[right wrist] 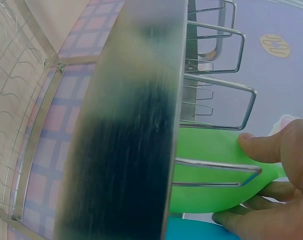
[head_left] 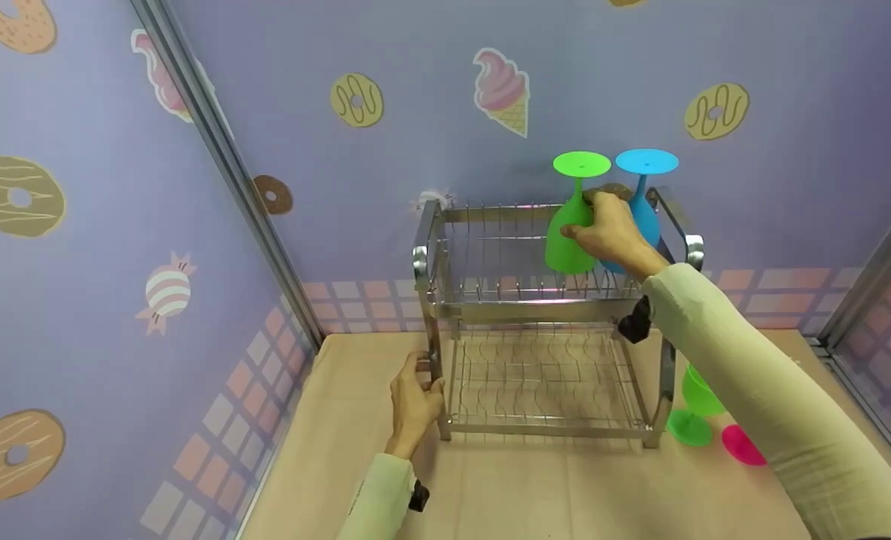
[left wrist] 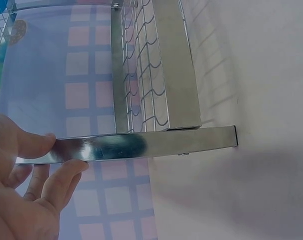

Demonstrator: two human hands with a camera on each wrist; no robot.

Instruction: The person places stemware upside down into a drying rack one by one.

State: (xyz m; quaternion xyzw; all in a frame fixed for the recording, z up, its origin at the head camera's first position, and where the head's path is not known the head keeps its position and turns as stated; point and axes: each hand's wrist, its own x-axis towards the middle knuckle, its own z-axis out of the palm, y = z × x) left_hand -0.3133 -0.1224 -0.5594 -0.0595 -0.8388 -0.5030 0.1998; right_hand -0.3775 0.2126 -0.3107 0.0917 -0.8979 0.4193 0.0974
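A two-tier metal dish rack [head_left: 535, 310] stands against the back wall. My right hand [head_left: 616, 231] holds a bright green plastic goblet [head_left: 568, 251] by its bowl, upside down at the upper tier with its foot on top. The right wrist view shows thumb and fingers on opposite sides of the bowl, behind the rack's wire loops. Just right of it, a blue goblet [head_left: 646, 214] also stands inverted in the upper tier, partly covered by my hand. Lower down, my left hand [head_left: 414, 405] grips the rack's left front leg [left wrist: 101, 148] between thumb and fingers.
Right of the rack, another green goblet [head_left: 691, 427] stands on the beige tabletop [head_left: 513, 487]. Beside it a pink round piece [head_left: 744, 445] is mostly hidden by my right sleeve. Patterned walls enclose the left and back, with a metal post [head_left: 228, 169] at the corner.
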